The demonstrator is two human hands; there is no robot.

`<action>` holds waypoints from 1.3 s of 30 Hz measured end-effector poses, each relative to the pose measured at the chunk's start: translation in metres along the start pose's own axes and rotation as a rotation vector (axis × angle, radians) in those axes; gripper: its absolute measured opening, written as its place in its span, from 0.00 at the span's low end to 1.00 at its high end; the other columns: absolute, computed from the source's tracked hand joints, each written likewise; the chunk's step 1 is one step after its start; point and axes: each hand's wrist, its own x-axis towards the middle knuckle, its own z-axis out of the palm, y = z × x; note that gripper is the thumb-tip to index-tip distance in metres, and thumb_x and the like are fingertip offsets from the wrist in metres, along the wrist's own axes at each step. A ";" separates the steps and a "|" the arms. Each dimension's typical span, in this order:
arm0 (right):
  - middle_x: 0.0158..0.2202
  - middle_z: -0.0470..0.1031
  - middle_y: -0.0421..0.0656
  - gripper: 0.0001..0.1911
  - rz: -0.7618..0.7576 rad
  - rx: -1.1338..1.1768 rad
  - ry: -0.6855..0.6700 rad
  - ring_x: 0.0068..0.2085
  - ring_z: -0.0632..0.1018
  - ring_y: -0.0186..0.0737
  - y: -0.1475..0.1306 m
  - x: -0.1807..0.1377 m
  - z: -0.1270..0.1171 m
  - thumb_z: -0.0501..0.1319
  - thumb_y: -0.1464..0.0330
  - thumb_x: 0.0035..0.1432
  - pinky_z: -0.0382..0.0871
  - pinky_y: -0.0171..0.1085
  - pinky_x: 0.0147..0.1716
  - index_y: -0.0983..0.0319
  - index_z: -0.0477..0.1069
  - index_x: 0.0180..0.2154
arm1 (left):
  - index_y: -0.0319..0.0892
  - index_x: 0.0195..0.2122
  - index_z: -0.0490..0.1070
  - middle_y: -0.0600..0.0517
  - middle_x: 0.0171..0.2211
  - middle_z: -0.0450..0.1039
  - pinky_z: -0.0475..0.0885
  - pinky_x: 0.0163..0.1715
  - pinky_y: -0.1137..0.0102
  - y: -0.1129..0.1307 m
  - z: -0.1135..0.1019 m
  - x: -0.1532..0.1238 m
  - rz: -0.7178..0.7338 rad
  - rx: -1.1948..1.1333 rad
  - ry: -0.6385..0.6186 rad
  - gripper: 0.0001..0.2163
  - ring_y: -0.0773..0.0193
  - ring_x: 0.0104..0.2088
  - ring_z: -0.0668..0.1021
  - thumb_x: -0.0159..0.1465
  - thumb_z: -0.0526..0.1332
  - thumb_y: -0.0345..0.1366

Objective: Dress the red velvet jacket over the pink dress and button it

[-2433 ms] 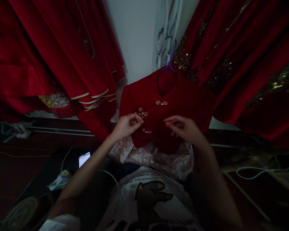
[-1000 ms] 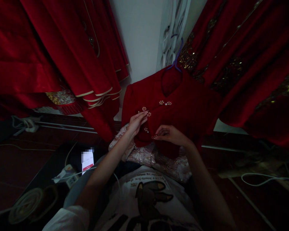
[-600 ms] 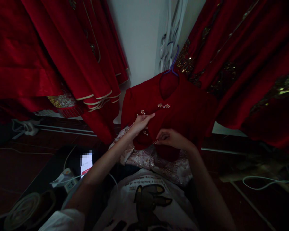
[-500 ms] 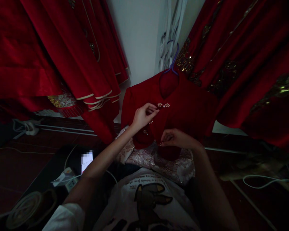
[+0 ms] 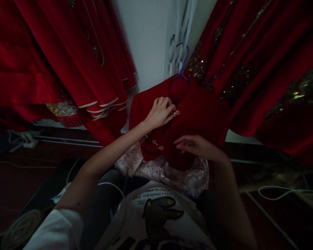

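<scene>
A small red velvet jacket (image 5: 198, 111) hangs in front of me on a purple hanger (image 5: 183, 66), over pale brocade fabric (image 5: 172, 173) on my lap. Pearl button clasps run down its front. My left hand (image 5: 160, 113) is up near the collar, fingers curled and pinched on the top pearl clasp (image 5: 176, 112). My right hand (image 5: 195, 145) is lower on the jacket front, fingers loosely bent and touching the red cloth beside the lower clasps (image 5: 158, 145).
Long red gowns with gold trim hang on the left (image 5: 54, 62), gowns with gold embroidery on the right (image 5: 263, 69). A white wall (image 5: 143, 38) lies between them. A white cable (image 5: 281, 192) crosses the dark floor at right; a coiled cord (image 5: 18, 229) lies at lower left.
My left hand has climbed from the lower clasps to the top clasp near the collar. My right hand let go its pinch at the lower edge and now rests loosely on the cloth.
</scene>
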 end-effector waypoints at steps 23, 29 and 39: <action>0.39 0.80 0.44 0.16 -0.065 -0.032 0.176 0.38 0.81 0.38 -0.004 0.002 -0.002 0.62 0.58 0.60 0.76 0.40 0.42 0.60 0.74 0.46 | 0.43 0.39 0.72 0.52 0.36 0.75 0.35 0.67 0.43 -0.015 0.001 0.009 0.206 -0.277 -0.018 0.07 0.60 0.45 0.75 0.66 0.55 0.36; 0.39 0.80 0.44 0.17 -0.107 -0.005 0.300 0.39 0.81 0.41 -0.002 0.000 -0.006 0.63 0.56 0.59 0.77 0.42 0.43 0.59 0.75 0.45 | 0.43 0.38 0.72 0.54 0.32 0.75 0.36 0.68 0.44 -0.017 0.001 0.006 0.229 -0.183 0.037 0.10 0.61 0.42 0.76 0.69 0.51 0.35; 0.62 0.68 0.47 0.30 -0.199 0.092 0.655 0.64 0.66 0.47 -0.049 0.073 0.006 0.52 0.51 0.64 0.62 0.48 0.63 0.58 0.62 0.62 | 0.34 0.62 0.58 0.34 0.53 0.69 0.54 0.60 0.42 -0.006 0.007 -0.012 -0.249 -0.007 0.147 0.25 0.44 0.53 0.72 0.63 0.54 0.31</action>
